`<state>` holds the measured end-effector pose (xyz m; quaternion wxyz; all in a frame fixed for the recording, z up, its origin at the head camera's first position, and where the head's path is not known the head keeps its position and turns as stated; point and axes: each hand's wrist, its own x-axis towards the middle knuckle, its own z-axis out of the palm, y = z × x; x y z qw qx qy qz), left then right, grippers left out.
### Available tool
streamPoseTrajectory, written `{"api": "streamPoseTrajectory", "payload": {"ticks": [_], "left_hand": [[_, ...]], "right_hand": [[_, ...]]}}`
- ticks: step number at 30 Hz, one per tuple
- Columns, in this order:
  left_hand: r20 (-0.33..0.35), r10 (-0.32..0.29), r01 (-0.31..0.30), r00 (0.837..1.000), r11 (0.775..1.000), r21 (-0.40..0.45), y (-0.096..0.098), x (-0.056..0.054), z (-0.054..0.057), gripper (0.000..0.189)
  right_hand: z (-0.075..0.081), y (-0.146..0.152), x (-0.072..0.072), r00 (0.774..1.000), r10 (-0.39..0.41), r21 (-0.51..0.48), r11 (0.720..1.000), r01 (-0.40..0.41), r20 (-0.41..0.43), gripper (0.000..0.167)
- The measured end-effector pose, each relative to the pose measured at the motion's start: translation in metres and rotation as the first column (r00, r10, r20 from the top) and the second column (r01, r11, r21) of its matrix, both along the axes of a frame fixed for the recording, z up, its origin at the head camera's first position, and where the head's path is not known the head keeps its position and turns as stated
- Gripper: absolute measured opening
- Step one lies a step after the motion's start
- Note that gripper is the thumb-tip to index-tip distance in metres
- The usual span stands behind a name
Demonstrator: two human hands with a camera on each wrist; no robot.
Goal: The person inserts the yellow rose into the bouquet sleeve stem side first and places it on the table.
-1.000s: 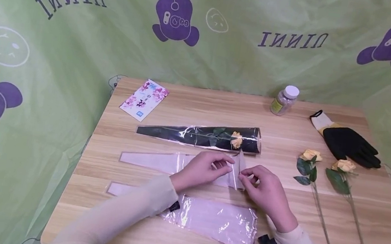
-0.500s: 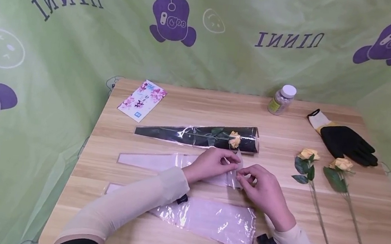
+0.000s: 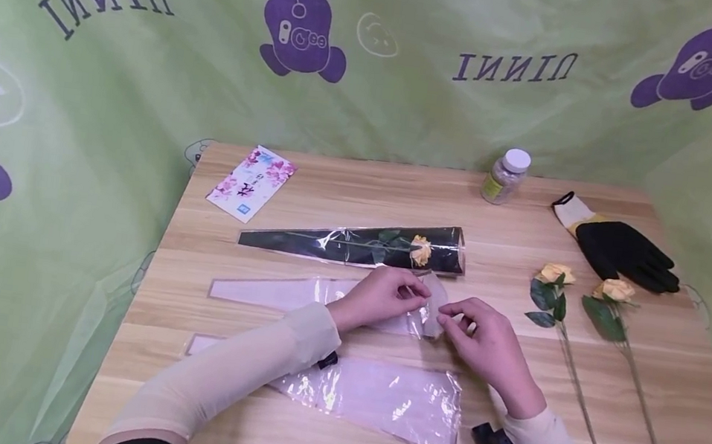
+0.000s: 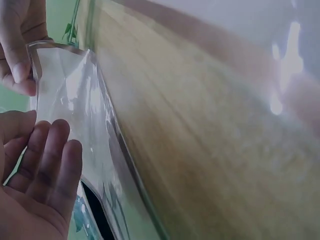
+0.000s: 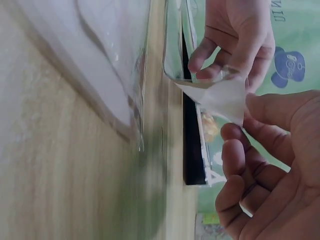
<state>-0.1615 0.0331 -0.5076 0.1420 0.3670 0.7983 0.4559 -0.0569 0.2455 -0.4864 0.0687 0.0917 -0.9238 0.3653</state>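
- In middle of the frame: pale sleeve [image 3: 279,293], narrow end flat on wooden table [image 3: 273,440], wide end lifted up between two hands
- With left hand [image 3: 386,297]: pinching edge of this wide end by thumb and index finger, other fingers loosely bent in the left wrist view
- With right hand [image 3: 489,341]: pinching the same wide end, just beside
- Just above, near the lifted edge: dark sleeve [image 3: 279,240] with yellow rose [image 3: 420,251] inside
- At lower centre: second pale sleeve [image 3: 396,403], partly hidden by left forearm [image 3: 227,378] passing over
- Beside left cuff: black bow [image 3: 327,360]; beside right cuff: another black bow [image 3: 495,438]
- At right of the frame: first loose rose [image 3: 555,274] and second loose rose [image 3: 615,290], well apart from hands
- At upper right: black glove [image 3: 625,251], and to its left, bottle [image 3: 505,178] with white lid
- At upper left: flowered card [image 3: 251,184]
- Across the top, behind: green cloth [image 3: 409,124]
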Motion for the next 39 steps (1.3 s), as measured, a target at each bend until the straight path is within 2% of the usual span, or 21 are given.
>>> {"api": "streamPoseTrajectory", "payload": {"ticks": [3,6,10,13,15,17,19,22,26,34,39], "left_hand": [[-0.028,-0.014,0.014,1.0,1.0,0.001,-0.001,0.0,0.004,0.016],[-0.033,-0.02,0.02,0.999,1.0,0.013,0.0,0.0,0.007,0.016],[-0.013,-0.032,0.032,0.999,0.999,0.034,0.002,-0.001,0.007,0.016],[-0.007,-0.029,0.029,1.0,0.999,0.035,0.003,-0.002,0.006,0.016],[0.001,-0.027,0.027,1.0,0.999,0.036,0.003,-0.001,0.007,0.016],[0.011,-0.031,0.031,0.999,0.999,0.037,0.003,-0.001,0.007,0.017],[0.015,-0.037,0.036,0.999,0.999,0.038,0.004,0.0,0.008,0.017],[0.009,-0.044,0.044,0.999,0.998,0.036,0.004,0.0,0.009,0.017],[0.0,-0.041,0.041,0.999,0.998,0.037,0.004,-0.002,0.007,0.016],[0.009,-0.039,0.039,0.999,0.999,0.03,0.002,-0.001,0.009,0.016],[0.009,-0.025,0.025,1.0,1.0,0.017,0.001,0.0,0.009,0.017]], "right_hand": [[0.003,0.011,0.002,0.998,-0.026,-0.063,0.998,0.03,0.056,0.016],[0.01,0.033,0.005,0.985,-0.134,-0.123,0.981,0.148,0.111,0.023],[0.02,0.077,0.011,0.93,-0.341,-0.163,0.918,0.361,0.138,0.03],[0.022,0.114,0.014,0.89,-0.419,-0.126,0.887,0.444,0.183,0.037],[0.02,0.134,0.016,0.879,-0.418,-0.051,0.897,0.44,0.231,0.04],[0.015,0.149,0.017,0.875,-0.398,0.044,0.914,0.402,0.275,0.043],[0.01,0.157,0.017,0.872,-0.37,0.121,0.929,0.35,0.319,0.045],[0.005,0.162,0.016,0.863,-0.341,0.179,0.939,0.294,0.373,0.046],[0.002,0.162,0.012,0.852,-0.335,0.177,0.942,0.286,0.402,0.046],[0.001,0.165,0.003,0.862,-0.312,0.162,0.95,0.268,0.399,0.048],[0.002,0.168,-0.002,0.848,-0.294,0.139,0.956,0.258,0.442,0.05]]}}
